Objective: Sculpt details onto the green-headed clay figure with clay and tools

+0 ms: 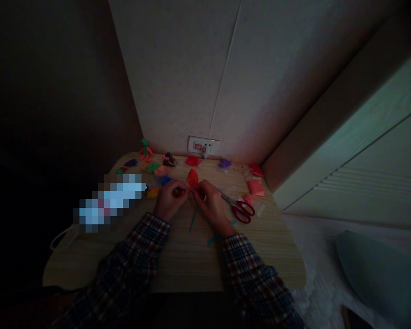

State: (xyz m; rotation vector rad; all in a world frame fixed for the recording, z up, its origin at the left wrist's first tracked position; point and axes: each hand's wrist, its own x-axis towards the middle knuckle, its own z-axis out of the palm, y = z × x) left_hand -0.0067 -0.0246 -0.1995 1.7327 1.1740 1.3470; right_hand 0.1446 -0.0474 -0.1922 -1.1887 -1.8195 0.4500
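Both hands meet over the middle of a small wooden table (178, 260). My left hand (169, 198) and my right hand (208, 203) are closed in a pinch on a flat red piece of clay (192, 177) that stands up between the fingertips. Plaid sleeves cover both forearms. Red-handled scissors (240, 209) lie on the table just right of my right hand. A thin teal strip (193, 220) lies on the wood below the hands.
Several small clay lumps and bags in red, green, purple and orange (157, 168) lie along the table's far edge, with a little clay figure (144, 148). A wall socket (202, 145) sits behind. A blurred-out object (111, 201) lies at left. The room is dim.
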